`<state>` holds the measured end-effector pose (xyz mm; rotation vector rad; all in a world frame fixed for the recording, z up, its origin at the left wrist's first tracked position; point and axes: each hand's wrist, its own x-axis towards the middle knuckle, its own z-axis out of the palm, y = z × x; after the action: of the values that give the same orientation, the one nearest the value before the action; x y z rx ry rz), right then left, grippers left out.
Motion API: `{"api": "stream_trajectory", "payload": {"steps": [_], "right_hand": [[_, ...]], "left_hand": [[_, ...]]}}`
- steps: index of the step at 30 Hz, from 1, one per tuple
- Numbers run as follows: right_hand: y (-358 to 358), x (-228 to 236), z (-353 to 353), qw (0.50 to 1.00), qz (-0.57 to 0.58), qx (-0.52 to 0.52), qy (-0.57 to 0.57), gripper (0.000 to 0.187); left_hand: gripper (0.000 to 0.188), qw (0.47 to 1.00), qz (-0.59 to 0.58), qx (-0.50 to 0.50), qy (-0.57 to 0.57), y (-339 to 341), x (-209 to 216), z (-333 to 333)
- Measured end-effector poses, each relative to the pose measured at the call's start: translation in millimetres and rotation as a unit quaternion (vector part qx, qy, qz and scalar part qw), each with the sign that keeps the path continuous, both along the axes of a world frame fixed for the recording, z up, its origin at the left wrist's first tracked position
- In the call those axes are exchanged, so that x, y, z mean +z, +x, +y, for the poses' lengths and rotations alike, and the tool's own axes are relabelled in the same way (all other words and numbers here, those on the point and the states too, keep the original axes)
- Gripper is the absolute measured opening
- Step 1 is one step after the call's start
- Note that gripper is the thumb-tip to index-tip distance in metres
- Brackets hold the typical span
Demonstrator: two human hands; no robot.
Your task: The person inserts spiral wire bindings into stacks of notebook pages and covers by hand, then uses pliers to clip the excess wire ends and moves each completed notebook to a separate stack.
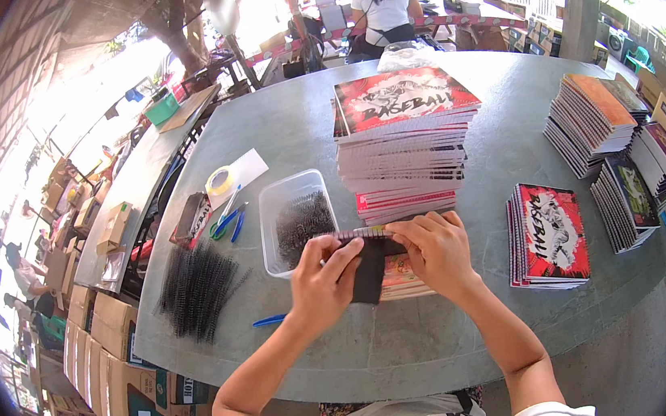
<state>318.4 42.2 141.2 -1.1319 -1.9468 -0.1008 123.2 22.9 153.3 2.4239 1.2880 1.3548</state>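
At the near middle of the table, my left hand and my right hand both grip a notebook with a black sheet hanging from it. Its bound edge faces up between my curled fingers, with the thumbs pressed along it. A pinkish-orange printed stack lies just beneath, partly hidden by my hands. Left of them stands a clear plastic tub holding a heap of black spiral binding coils. Directly beyond my hands rises a tall pile of notebooks with red, black and white covers.
Loose long black coils lie at left, near blue-handled pliers, scissors and a tape roll. A blue pen sits near the front. At right are bound notebooks and more stacks. A person sits beyond.
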Motion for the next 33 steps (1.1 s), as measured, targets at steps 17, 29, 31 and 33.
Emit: {"api": "stream_trajectory", "payload": {"steps": [17, 29, 31, 33], "right_hand": [[58.8, -30.5, 6.6, 0.800, 0.475, 0.213, -0.298, 0.018], [47.3, -44.6, 2.1, 0.785, 0.522, 0.195, -0.270, 0.016], [50.2, -41.1, 2.4, 0.775, 0.544, 0.193, -0.256, 0.018], [49.3, -41.3, 1.1, 0.776, 0.540, 0.201, -0.258, 0.017]], "left_hand": [[0.021, 0.998, 0.043, -0.046, 0.020, 19.7, 3.6, 11.8], [0.027, 0.997, -0.043, 0.024, 0.060, 43.8, 8.0, 22.6], [0.023, 0.990, 0.064, -0.074, -0.106, 50.2, 8.9, 15.5], [0.025, 0.999, -0.025, -0.019, -0.012, 43.0, 22.4, 23.2]]}}
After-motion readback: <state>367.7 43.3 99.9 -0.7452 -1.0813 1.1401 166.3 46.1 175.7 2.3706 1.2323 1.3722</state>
